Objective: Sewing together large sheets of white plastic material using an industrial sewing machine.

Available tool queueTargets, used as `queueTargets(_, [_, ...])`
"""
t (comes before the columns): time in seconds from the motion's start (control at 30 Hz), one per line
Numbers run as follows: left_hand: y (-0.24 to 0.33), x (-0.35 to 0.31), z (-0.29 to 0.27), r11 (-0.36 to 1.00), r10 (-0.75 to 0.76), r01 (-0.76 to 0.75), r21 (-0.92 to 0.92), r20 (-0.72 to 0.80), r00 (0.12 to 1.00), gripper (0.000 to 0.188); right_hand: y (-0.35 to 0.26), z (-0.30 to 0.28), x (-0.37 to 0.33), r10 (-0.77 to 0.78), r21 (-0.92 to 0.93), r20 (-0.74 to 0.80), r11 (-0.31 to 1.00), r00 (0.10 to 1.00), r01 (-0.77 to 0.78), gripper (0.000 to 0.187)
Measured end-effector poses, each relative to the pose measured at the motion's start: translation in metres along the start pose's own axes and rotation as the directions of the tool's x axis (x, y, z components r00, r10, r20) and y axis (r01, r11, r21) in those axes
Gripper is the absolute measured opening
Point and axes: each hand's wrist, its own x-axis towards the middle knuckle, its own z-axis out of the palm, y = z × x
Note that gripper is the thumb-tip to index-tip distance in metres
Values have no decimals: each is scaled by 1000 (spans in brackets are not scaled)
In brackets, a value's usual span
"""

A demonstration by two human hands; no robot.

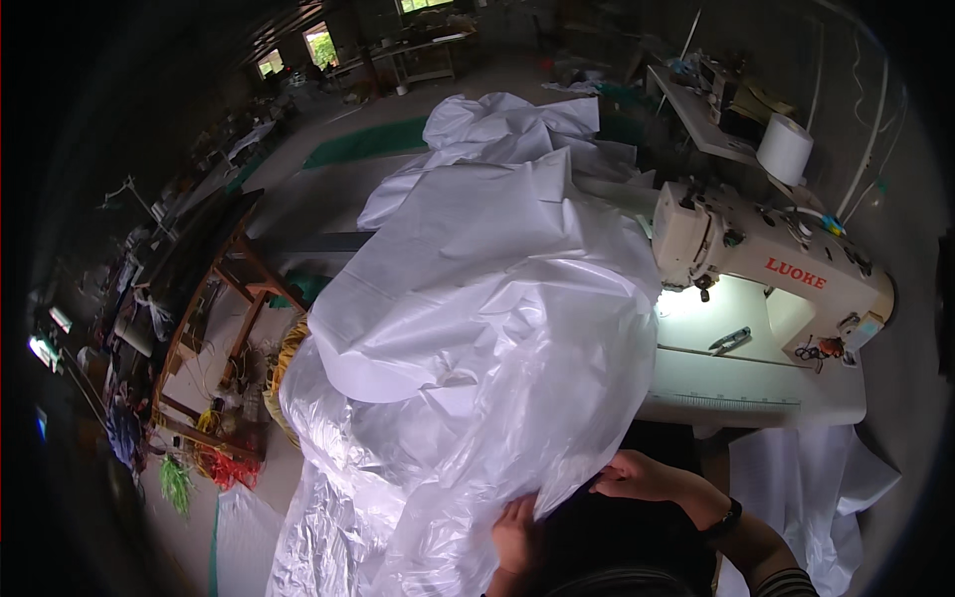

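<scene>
A large heap of white plastic sheeting [477, 348] is piled on the sewing table and hangs down its front toward me, wrinkled and shiny in its lower part. At its lower edge, close to my body, my left hand [515, 537] is closed on the sheeting with bent fingers. My right hand [637, 476], a little farther right and higher, pinches the sheeting's edge; the fingertips are partly hidden. The sewing machine [776, 264] stands right of the heap, its lamp lit. Thread snips [731, 341] lie on its bed.
A white thread cone [785, 149] stands behind the machine. More white sheeting [796, 497] hangs below the table at right. To the left are a wooden frame [239, 289], red netting [229, 466] and green strands [175, 485] on the floor. A green strip [363, 142] lies beyond the heap.
</scene>
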Motion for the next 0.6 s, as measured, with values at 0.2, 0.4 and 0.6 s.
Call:
queueTargets(0.2, [30, 48, -118, 992, 77, -84, -96, -74, 994, 50, 1, -24, 69, 257, -648, -22, 732, 966, -209, 39])
queueTargets(0.4, [86, 83, -145, 806, 564, -573, -150, -100, 820, 30, -27, -7, 151, 155, -624, 186, 782, 970, -6, 39])
queueTargets(0.6, [70, 87, -147, 893, 450, -450, 9, 24, 893, 32, -45, 0, 214, 17, -528, 345, 830, 939, 179, 39])
